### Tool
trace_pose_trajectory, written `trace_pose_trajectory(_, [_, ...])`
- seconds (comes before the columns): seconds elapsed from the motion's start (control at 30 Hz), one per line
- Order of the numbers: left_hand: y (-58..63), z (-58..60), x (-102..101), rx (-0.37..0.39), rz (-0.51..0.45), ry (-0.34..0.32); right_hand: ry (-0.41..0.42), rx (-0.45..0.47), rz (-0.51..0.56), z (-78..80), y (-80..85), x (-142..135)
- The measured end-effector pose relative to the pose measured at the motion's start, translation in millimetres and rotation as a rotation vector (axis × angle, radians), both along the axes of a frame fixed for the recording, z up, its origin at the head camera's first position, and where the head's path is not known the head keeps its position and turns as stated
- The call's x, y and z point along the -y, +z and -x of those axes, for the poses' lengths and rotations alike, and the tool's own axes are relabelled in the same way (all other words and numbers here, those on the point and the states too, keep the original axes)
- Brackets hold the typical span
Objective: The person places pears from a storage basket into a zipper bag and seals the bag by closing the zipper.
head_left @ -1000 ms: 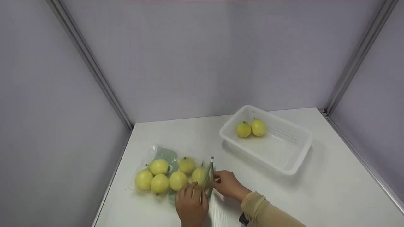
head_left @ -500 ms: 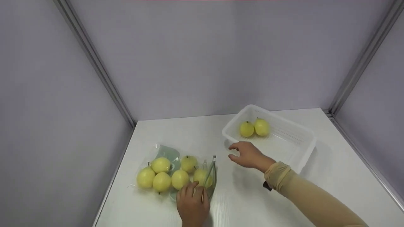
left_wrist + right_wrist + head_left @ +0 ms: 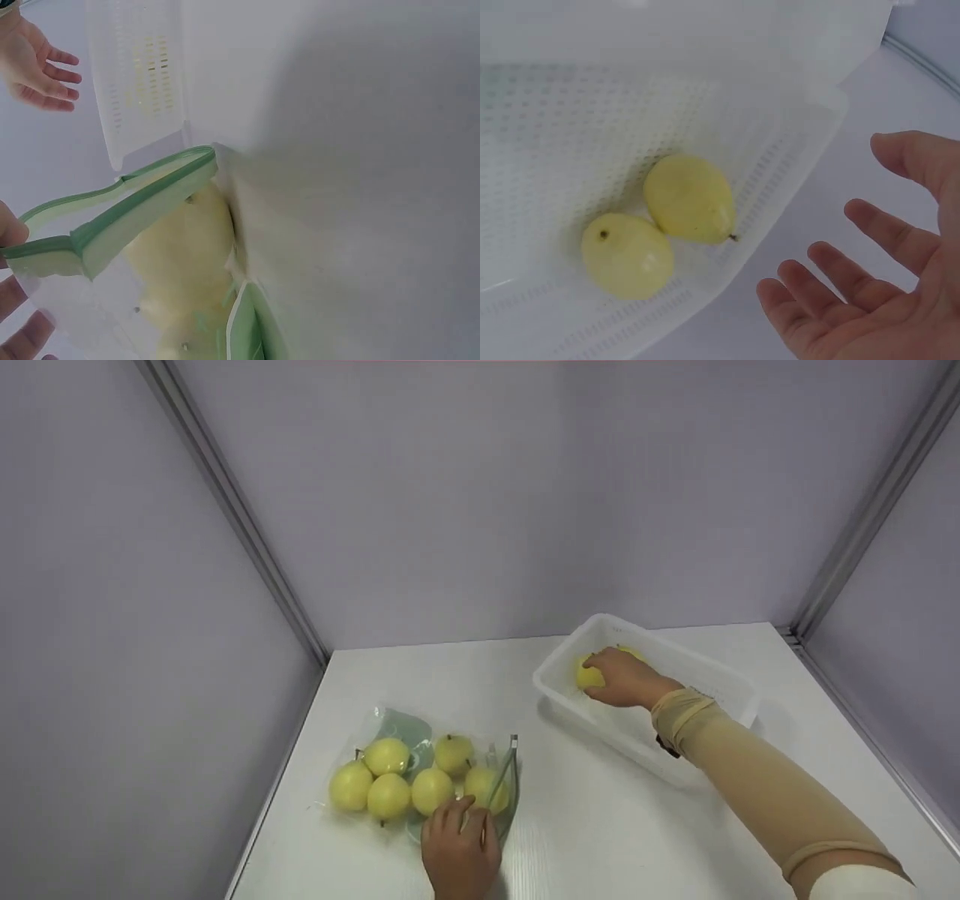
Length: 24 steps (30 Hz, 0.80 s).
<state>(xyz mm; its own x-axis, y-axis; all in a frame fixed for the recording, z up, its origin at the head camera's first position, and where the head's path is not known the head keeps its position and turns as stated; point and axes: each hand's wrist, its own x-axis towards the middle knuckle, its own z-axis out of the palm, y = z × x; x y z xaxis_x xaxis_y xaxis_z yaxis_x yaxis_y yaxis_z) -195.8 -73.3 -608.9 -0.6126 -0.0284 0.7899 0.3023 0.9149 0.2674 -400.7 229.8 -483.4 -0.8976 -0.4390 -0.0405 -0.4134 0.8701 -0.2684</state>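
Observation:
My left hand pinches the rim of a clear zip bag with green edging; in the left wrist view the thumb lies on the green zip strip and the mouth gapes. Several yellow pears lie inside the bag. Over a white plastic basket reaches my right hand, near two more yellow pears. One pear shows beside the fingertips; the other is mostly hidden behind the hand. In the right wrist view the fingers are spread, apart from both pears.
The bag lies left of the basket on a white tabletop. Grey panels close off the back and sides, with metal rails at the corners. Perforated walls surround the pears in the basket.
My right hand has left the bag's mouth and moved right and away from me to the basket's pears. The left hand has stayed at the bag.

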Motion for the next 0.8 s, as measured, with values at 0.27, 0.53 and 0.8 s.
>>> trace_pose_trajectory(0.27, [-0.1, -0.4, -1, -0.032, 0.020, -0.011, -0.059, 0.008, 0.001, 29.0, -3.8, -28])
trace_pose_trajectory(0.53, [2.1, -5.4, 3, -0.032, 0.041, -0.036, -0.137, -0.014, -0.122, 38.6, -9.1, -44])
trace_pose_trajectory(0.8, [2.7, -8.7, 6, 0.005, 0.065, -0.030, -0.156, 0.039, -0.170, 53.0, -19.8, -64])
